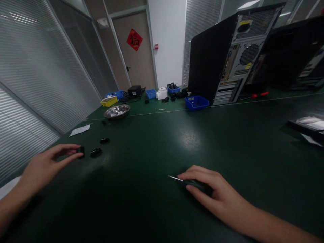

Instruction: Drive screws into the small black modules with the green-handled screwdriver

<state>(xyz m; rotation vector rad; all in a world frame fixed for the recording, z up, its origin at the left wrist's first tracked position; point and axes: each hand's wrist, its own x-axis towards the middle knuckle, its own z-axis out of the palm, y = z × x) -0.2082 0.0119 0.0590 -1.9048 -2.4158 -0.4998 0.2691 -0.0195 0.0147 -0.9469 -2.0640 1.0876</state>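
My left hand [52,163] pinches a small dark block-like part [81,152] between thumb and fingertips, at the left of the table. Just right of it lie two similar small black parts, a nearer one [96,153] and a farther one [104,140]. Low in the centre right, my right hand [211,189] is wrapped round a screwdriver [194,183] with a dark handle. Its thin metal shaft points left, close above or on the green table [141,162]; I cannot tell whether it touches.
A metal dish [117,111] stands at the back left near a white paper [80,130]. A blue bin [196,102] sits before a black computer tower [215,57]. A red-handled tool [260,95] and a drive-like unit [308,125] are at the right.
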